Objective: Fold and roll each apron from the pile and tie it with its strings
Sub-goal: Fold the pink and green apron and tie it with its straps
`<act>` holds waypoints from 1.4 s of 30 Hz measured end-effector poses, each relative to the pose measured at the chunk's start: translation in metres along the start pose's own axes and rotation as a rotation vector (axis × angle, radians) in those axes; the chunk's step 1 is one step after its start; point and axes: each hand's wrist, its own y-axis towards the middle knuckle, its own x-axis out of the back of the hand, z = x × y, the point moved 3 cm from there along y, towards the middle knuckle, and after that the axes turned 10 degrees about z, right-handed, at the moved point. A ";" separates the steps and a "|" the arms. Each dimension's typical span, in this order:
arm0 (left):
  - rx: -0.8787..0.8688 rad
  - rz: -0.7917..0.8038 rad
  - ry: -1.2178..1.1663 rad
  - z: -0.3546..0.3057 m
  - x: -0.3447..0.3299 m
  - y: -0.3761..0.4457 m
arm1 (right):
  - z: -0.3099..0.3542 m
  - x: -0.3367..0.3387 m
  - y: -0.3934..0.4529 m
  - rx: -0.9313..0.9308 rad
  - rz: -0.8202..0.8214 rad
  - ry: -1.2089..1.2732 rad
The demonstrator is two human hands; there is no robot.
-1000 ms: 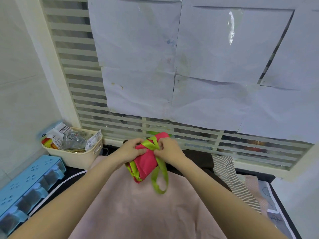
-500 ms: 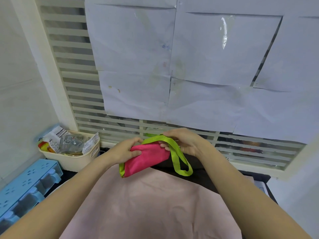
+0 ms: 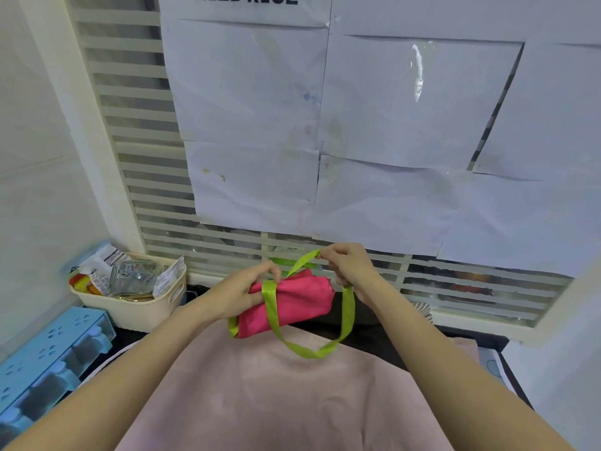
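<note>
From the head view, we hold the rolled pink apron (image 3: 292, 301) in the air above the pale pink cloth (image 3: 276, 392), in front of the slatted window. Our left hand (image 3: 242, 292) curls round the roll's left end, thumb on the near side and fingers over the top, likely to keep the roll from loosening while the tie goes on. Our right hand (image 3: 349, 266) pinches the green string (image 3: 309, 351) between thumb and fingertips, just above the roll's right end. One turn of string already crosses the roll near our left hand; the rest hangs in a slack loop below and rises to the right hand. We judge the raised pinch keeps the string clear for another wrap or a knot, which is not yet made.

A cream basket (image 3: 156, 307) of packets and a blue rack (image 3: 48, 356) sit to the left, well apart from the work. Striped fabric (image 3: 422, 309) shows just past the right wrist.
</note>
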 end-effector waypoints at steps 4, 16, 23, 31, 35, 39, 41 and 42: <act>-0.040 0.055 -0.532 -0.017 0.005 -0.006 | -0.012 0.002 -0.005 -0.076 0.053 0.144; 0.293 -0.465 -0.690 0.007 0.009 0.010 | -0.017 -0.028 -0.020 -0.171 0.500 -0.225; 0.313 -0.213 0.078 0.018 -0.003 0.018 | 0.017 -0.026 -0.024 -0.047 0.639 -0.245; 0.001 0.288 -0.299 -0.020 -0.011 0.006 | 0.024 -0.009 -0.015 -0.177 0.806 -0.295; -0.037 0.368 -0.513 -0.033 -0.005 -0.002 | 0.005 0.006 -0.008 -0.211 0.700 -0.139; -0.054 0.266 -0.651 -0.044 0.006 0.002 | -0.018 -0.001 -0.016 -0.479 0.793 -0.245; -0.040 0.224 -0.676 -0.043 0.008 0.003 | -0.025 0.004 -0.022 -0.500 0.764 -0.250; -0.036 0.216 -0.674 -0.042 0.007 0.003 | -0.023 0.003 -0.023 -0.460 0.706 -0.177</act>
